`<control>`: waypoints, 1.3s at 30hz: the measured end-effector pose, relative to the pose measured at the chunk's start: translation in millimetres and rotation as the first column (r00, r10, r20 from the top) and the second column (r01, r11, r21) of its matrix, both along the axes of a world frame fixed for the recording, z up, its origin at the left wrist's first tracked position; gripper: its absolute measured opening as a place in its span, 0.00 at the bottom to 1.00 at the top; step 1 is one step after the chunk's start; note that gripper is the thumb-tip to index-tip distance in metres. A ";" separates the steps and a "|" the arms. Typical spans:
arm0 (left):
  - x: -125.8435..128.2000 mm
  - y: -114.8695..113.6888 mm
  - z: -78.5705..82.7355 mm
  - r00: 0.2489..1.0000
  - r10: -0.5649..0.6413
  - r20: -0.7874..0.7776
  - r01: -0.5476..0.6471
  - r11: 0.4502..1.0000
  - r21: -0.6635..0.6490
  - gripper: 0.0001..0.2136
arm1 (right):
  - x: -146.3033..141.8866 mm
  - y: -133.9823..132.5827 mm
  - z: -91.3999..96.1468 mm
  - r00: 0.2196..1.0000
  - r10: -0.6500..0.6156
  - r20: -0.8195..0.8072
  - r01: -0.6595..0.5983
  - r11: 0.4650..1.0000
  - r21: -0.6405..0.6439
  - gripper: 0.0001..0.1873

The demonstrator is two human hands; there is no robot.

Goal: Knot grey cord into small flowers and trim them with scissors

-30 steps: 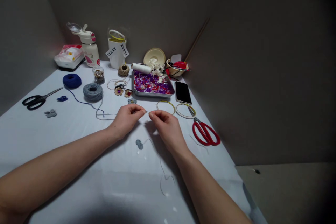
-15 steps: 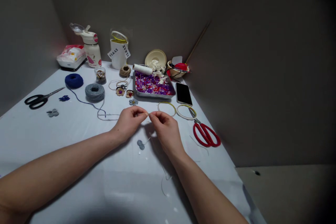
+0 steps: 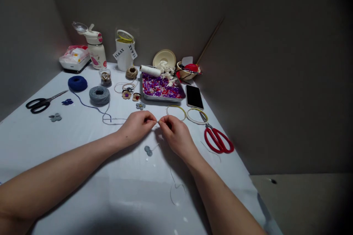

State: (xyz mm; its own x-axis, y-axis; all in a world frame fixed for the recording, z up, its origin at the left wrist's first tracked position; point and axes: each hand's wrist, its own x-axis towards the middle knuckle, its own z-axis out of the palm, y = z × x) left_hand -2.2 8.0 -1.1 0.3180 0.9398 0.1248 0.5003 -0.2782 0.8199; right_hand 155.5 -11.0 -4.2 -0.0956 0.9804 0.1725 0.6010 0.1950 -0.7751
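Observation:
My left hand and my right hand meet nearly fingertip to fingertip above the table, both closed in a pinch. A tiny pale bit shows between the fingertips. Grey yarn runs from its ball to my left hand, where the fingers hide it; the held bit looks like its end. Below the hands lies a small grey crocheted piece of two round petals, with a thin thread trailing from it. Just beyond my left hand is a grey-blue flower.
Red-handled scissors, two hoops and a phone lie at right. Behind stands a metal tray of beads. Black scissors, blue yarn, a bottle and a white canister are at left and back.
Both hands have shifted very slightly right, with the fingertips still together. The view has moved a little. Things on the table lie as before.

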 end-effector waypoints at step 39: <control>9.7 -6.4 -9.8 0.874 0.218 0.435 -0.139 0.969 -0.207 0.06 | -18.5 -5.0 -2.1 0.830 -0.199 -0.521 0.134 0.978 -0.160 0.09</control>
